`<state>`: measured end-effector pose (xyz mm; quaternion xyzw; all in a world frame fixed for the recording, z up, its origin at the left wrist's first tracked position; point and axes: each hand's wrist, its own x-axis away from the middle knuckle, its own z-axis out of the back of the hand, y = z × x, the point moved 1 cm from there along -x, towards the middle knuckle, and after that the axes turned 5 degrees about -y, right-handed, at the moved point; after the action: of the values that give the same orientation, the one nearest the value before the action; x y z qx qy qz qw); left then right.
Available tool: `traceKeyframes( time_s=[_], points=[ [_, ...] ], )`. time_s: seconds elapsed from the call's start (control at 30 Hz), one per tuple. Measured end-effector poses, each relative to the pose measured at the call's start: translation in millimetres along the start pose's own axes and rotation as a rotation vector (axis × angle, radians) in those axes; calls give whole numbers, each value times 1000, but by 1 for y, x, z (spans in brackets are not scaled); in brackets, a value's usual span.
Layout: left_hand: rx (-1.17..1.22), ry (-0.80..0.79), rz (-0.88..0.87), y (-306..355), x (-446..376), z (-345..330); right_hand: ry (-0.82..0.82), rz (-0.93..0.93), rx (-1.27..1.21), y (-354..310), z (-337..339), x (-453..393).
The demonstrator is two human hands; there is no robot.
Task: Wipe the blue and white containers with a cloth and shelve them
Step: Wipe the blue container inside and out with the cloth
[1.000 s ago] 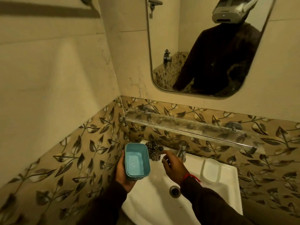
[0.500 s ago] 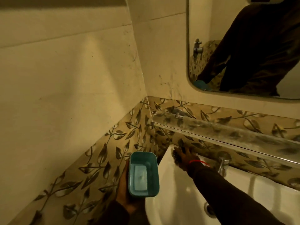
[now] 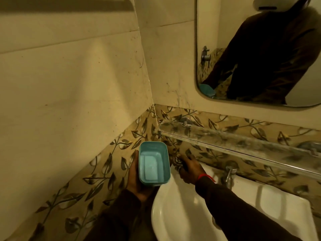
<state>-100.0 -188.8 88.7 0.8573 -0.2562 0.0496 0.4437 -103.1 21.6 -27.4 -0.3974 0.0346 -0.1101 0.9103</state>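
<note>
A: Hands over a bathroom basin [image 3: 175, 221]. L hand [image 3: 137, 181] cups the blue container [image 3: 154, 164] from below, fingers wrapped on its left side, open top up, at the basin's near-left corner.

B: Any label or brand?

A: None readable. R hand [image 3: 190, 169] is clenched on the checked cloth [image 3: 177, 162] by the far-left rim, left of the tap [image 3: 229, 176], under the glass shelf [image 3: 243, 145].

B: vs. half a sec ago?

A: Container sits higher in view; R hand has now closed on the cloth. White container [image 3: 271, 200] rests on the basin's right ledge.
</note>
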Motion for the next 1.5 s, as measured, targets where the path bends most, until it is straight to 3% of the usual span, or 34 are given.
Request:
traceKeyframes(
  time_s=[0.1,0.27,0.37,0.47,0.53,0.63,0.73,0.87,1.07,1.13,1.23,1.3,1.37,1.5],
  points=[
    [33,-160,56,3,-7,-8,137,115,-10,-23,27,23],
    [8,-240,30,-5,-5,-30,463,292,-186,-68,87,81],
    [5,-282,69,-21,-4,-58,580,362,-242,-94,136,119],
    [11,-360,121,-46,7,-92,446,358,-193,-115,170,147],
    [13,-431,159,-64,18,-117,312,295,18,-122,177,157],
    [34,-459,171,-86,35,-146,319,163,394,-122,181,159],
    [59,-488,195,-103,47,-160,326,88,498,-120,192,164],
    [74,-555,201,-112,50,-163,243,129,552,-119,206,179],
    [47,-674,274,-104,52,-165,-88,283,692,-124,212,215],
    [73,-690,285,-103,57,-173,-24,266,717,-127,219,219],
    [94,-698,280,-108,68,-192,259,133,693,-131,240,216],
    [103,-688,288,-112,74,-203,350,33,706,-134,248,213],
    [96,-690,279,-115,73,-207,323,-4,752,-135,249,213],
    [91,-731,267,-112,64,-202,143,101,752,-130,249,219]
  ],
)
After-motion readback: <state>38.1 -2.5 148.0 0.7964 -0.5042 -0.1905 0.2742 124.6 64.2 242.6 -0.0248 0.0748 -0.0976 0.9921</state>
